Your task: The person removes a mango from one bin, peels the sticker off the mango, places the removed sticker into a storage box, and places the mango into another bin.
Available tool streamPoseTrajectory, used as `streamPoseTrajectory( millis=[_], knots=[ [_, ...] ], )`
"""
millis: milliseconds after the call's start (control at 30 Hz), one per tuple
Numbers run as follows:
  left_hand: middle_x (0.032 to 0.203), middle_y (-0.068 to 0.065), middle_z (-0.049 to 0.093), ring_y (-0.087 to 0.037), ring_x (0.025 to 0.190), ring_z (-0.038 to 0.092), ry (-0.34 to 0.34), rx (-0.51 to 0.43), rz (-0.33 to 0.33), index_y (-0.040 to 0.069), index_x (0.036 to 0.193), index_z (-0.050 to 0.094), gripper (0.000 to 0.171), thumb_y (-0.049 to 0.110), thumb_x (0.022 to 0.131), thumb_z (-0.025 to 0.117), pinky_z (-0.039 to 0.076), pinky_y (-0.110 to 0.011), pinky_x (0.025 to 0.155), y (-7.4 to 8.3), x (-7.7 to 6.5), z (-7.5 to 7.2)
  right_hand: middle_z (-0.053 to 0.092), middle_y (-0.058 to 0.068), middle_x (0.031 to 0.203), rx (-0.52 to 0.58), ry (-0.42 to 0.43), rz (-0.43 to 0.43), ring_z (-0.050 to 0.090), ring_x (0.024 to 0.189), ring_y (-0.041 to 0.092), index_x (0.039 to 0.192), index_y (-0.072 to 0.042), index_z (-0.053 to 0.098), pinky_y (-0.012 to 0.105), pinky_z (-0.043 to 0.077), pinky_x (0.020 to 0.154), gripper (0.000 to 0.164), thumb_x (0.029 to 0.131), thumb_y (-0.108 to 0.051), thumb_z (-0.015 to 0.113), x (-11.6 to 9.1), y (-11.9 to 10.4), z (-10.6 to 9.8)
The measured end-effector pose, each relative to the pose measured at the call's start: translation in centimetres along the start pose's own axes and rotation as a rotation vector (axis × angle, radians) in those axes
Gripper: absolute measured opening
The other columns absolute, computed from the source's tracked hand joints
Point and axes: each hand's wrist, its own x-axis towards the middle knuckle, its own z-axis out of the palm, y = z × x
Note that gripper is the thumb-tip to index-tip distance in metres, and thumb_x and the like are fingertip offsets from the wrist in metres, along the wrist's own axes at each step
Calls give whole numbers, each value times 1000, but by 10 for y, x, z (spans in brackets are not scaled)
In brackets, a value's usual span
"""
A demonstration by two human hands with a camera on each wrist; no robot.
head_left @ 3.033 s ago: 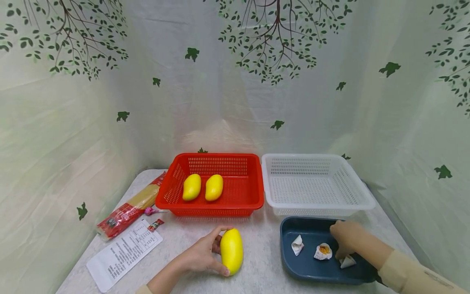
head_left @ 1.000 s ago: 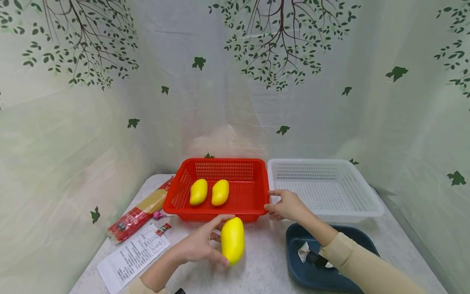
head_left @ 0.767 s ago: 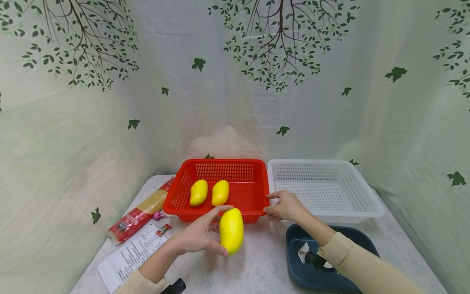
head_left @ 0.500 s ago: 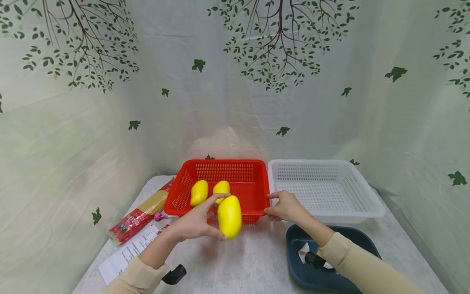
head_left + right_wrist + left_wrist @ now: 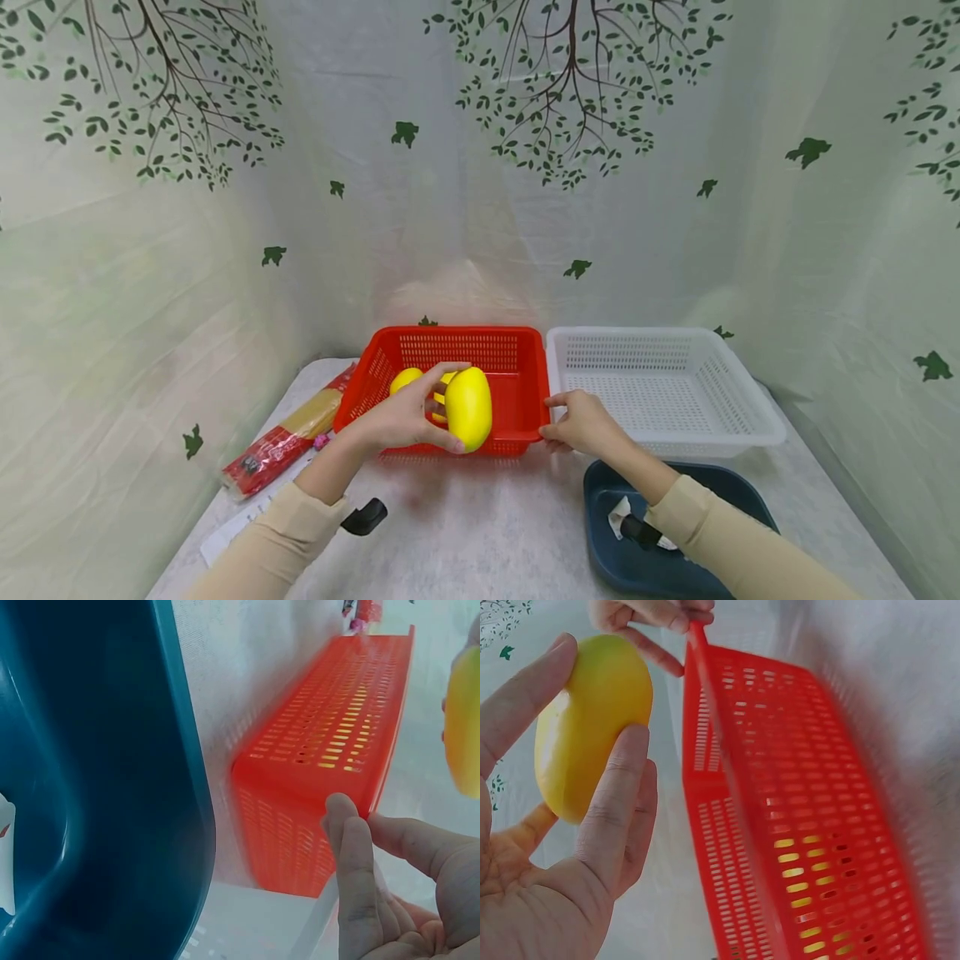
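My left hand (image 5: 408, 414) grips a yellow mango (image 5: 469, 408) between thumb and fingers, above the front rim of the red basket (image 5: 517, 383). In the left wrist view the mango (image 5: 592, 727) is off to one side of the basket wall. Two more mangoes lie inside the basket; one mango (image 5: 406, 379) shows partly, the other is mostly behind my left hand. My right hand (image 5: 587, 423) pinches the basket's front right corner, its thumb and fingertips on the rim, as the right wrist view of the right hand (image 5: 405, 877) shows.
A white basket (image 5: 660, 383) stands right of the red one. In front of it is a dark blue tub (image 5: 600, 533) with crumpled paper pieces (image 5: 619, 515). At left lie a red and yellow packet (image 5: 288, 433), a pink-wrapped lollipop (image 5: 321, 442) and a printed sheet (image 5: 225, 533).
My left hand has lifted the mango from the table and carried it forward over the red basket's rim. My right hand has left the blue tub and taken hold of the basket's corner.
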Motion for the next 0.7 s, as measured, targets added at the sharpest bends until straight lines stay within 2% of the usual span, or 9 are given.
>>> streamPoseTrajectory(
  millis=[233,367,567,700],
  knots=[
    [144,-8,55,-34,124,62,-12,14,5,38,157,41,101,22,76,98,65,-43,88,8,22,-9,76,10,76,-15,4,1,75,62,17,145,7,60,33,65,66,55,95,-7,79,-1,-1,-1],
    [147,-7,53,-34,126,62,-23,34,-21,38,159,41,102,22,76,98,65,-43,89,13,35,-14,77,10,79,-4,0,10,75,63,16,146,6,60,37,66,72,56,95,-8,80,-2,-1,-1],
    [151,-8,52,-34,128,61,-36,87,-55,36,163,39,102,25,79,96,63,-43,94,18,59,-23,78,11,81,7,-1,24,75,64,16,146,5,60,33,66,69,57,95,-8,80,-2,-2,-1],
    [153,-8,50,-35,129,57,-38,122,-75,39,163,38,103,27,79,96,60,-45,98,18,74,-26,77,10,79,12,-3,26,75,64,17,146,6,60,38,66,72,57,95,-8,80,-1,-2,-1]
  ],
)
